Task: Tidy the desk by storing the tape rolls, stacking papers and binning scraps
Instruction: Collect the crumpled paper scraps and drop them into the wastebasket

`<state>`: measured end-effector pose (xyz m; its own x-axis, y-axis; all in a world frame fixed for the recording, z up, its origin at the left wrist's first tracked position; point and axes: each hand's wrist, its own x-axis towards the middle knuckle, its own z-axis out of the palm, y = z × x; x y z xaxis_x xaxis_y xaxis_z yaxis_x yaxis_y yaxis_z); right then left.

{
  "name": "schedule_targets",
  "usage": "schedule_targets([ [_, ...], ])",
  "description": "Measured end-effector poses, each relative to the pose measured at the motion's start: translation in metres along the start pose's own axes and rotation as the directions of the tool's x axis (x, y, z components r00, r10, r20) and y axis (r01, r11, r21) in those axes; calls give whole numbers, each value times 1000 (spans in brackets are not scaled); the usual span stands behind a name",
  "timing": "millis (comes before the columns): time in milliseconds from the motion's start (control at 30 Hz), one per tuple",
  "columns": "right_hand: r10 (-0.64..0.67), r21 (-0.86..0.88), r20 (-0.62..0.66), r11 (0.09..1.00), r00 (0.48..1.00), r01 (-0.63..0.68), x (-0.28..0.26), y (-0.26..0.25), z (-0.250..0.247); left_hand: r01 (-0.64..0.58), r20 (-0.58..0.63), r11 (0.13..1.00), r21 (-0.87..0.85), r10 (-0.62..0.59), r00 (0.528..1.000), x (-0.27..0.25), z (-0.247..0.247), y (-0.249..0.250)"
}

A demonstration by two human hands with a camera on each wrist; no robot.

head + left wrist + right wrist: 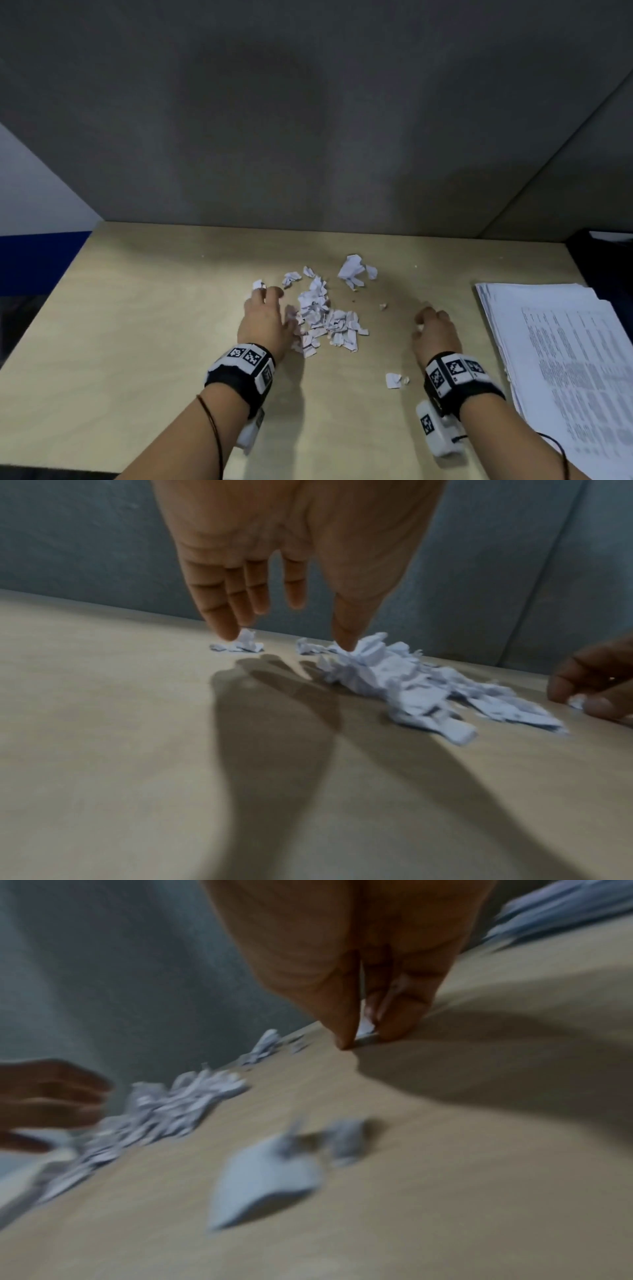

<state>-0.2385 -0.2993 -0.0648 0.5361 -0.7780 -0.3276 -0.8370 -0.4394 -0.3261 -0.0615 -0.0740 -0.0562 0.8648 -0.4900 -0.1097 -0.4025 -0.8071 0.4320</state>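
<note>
A pile of torn white paper scraps [325, 315] lies mid-desk, with crumpled bits [352, 270] behind it. My left hand [270, 301] sits at the pile's left side with straight fingers. In the left wrist view its fingertips [226, 631] touch a stray scrap [245, 643] and the thumb rests on the pile [394, 680]. To the right of the pile, my right hand [419, 325] pinches a small scrap [366, 1035] between thumb and fingers on the desk top. A stack of printed papers [565, 342] lies at the right edge. No tape rolls are in view.
A loose scrap [394, 380] lies near my right wrist, and a tiny one [383, 306] between the hands. A grey partition [308, 137] closes off the back of the wooden desk [137, 325]. Something dark [599, 253] stands at the far right corner.
</note>
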Motion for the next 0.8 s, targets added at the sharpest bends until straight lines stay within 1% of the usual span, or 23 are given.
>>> schedule_targets([
  [33, -48, 31, 17, 998, 999, 48, -1, -8, 7, 18, -21, 1000, 4, -17, 1000, 8, -3, -4],
  [67, -100, 69, 41, 993, 994, 97, -2, -17, 13, 46, -10, 999, 11, -46, 999, 15, -5, -8],
  [133, -188, 132, 110, 976, 976, 174, -4, -36, 23, 112, 58, 994, -4, -112, 992, 30, -6, -13],
  [200, -226, 156, 137, 966, 964, 204, -2, -54, 25, 135, 119, 989, -59, -127, 985, 39, -4, -14],
  [233, -229, 167, 115, 964, 967, 208, 2, -62, 22, 118, 144, 989, -87, -104, 984, 42, -1, -14],
  [300, -230, 195, 39, 956, 972, 219, 16, -78, 10, 41, 220, 991, -124, -13, 975, 45, 4, -10],
  [333, -245, 193, 16, 952, 969, 238, 26, -85, 2, 0, 269, 990, -138, 37, 962, 43, 7, -6],
  [367, -275, 178, 21, 947, 961, 267, 37, -93, -4, -38, 312, 988, -149, 84, 947, 40, 9, -2],
  [433, -347, 133, 80, 933, 934, 335, 58, -105, -7, -90, 360, 981, -174, 148, 921, 31, 10, 8],
  [533, -387, 87, 214, 922, 897, 378, 66, -116, 6, -107, 374, 968, -229, 189, 908, 16, 8, 14],
  [600, -451, 60, 251, 890, 856, 451, 55, -118, 16, -118, 360, 974, -191, 182, 915, 7, 3, 10],
  [667, -550, 23, 298, 821, 781, 570, 38, -117, 21, -122, 334, 990, -67, 137, 933, -2, -2, 3],
  [733, -594, -39, 378, 756, 710, 654, 16, -113, 24, -75, 323, 997, 1, 70, 944, -8, -3, -1],
  [800, -619, -119, 413, 691, 668, 713, 1, -110, 33, 8, 340, 1000, -12, -4, 941, -9, 0, -2],
])
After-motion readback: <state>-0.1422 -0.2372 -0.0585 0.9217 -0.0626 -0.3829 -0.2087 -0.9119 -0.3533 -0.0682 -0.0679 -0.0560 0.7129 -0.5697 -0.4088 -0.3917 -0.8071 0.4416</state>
